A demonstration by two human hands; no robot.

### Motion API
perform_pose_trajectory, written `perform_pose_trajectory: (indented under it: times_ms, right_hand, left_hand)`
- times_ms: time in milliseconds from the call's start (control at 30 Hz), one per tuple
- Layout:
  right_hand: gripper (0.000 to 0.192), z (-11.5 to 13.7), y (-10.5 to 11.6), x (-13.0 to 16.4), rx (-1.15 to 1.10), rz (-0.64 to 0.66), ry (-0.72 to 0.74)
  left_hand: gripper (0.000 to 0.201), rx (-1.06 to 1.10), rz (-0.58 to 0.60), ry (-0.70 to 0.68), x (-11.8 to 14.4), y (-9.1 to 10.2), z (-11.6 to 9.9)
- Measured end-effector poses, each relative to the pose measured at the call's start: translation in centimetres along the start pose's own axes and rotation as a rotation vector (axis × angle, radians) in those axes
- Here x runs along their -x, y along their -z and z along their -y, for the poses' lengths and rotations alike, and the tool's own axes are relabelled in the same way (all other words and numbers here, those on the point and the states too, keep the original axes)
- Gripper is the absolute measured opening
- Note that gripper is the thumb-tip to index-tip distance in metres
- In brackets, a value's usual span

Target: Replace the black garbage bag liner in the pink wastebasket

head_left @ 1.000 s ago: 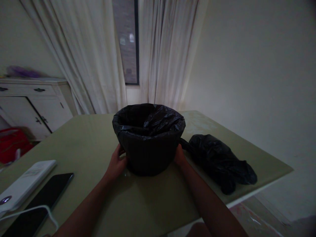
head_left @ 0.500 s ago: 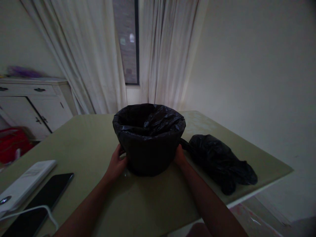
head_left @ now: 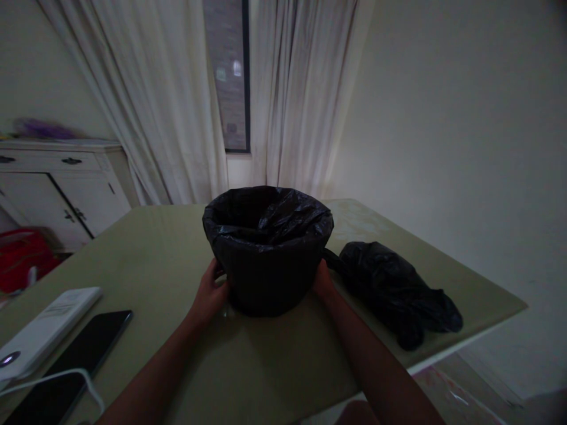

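The bin (head_left: 268,277) stands upright on the table (head_left: 283,366), a black liner (head_left: 292,221) folded over its rim. The left hand (head_left: 212,292) is cupped on the bin's left side, thumb and fingers parted and gripping it. The right hand (head_left: 323,280) touches the bin's right side; its fingers are hidden, so I cannot tell how they are set. Right of the bin lies a crumpled black bag (head_left: 394,289). Well left of the bin are a phone (head_left: 75,360), a white cable (head_left: 80,371) across it, and a white device (head_left: 51,321). Behind the bin hang curtains (head_left: 155,106).
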State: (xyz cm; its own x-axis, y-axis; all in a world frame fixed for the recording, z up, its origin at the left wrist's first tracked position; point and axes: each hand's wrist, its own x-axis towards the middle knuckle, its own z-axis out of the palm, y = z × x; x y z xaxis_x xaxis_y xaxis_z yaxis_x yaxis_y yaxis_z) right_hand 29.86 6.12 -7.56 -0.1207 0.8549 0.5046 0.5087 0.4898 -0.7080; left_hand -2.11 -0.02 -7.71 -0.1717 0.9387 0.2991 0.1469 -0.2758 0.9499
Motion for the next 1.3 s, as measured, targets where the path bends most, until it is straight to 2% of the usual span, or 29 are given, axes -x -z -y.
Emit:
perform_pose_trajectory:
  times_ms: [400, 600, 800, 1067, 1167, 1300]
  right_hand:
    - [0.029, -0.4, -0.3, -0.1, -0.038, -0.055, 0.051]
    - [0.028, 0.5, 0.1, 0.0, -0.029, -0.017, -0.001]
    - [0.030, 1.3, 0.4, 0.0, -0.052, 0.002, -0.048]
    - [0.030, 1.3, 0.5, 0.0, -0.081, -0.007, -0.055]
    - [0.030, 1.2, 0.5, 0.0, -0.071, 0.022, -0.042]
    - [0.030, 0.9, 0.3, 0.0, -0.062, -0.003, -0.078]
  left_hand:
    - [0.073, -0.031, 0.018, -0.026, 0.0, 0.1, 0.4]
    - [0.073, -0.019, 0.015, 0.003, 0.0, 0.0, -0.2]
    - [0.074, -0.012, 0.002, 0.008, 0.0, 0.0, 0.3]
    - [0.067, -0.021, 0.010, -0.027, -0.1, 0.0, 0.3]
    - [0.070, -0.019, 0.003, -0.005, -0.1, 0.0, 0.2]
    - [0.074, -0.020, 0.009, 0.022, 0.0, 0.0, 0.3]
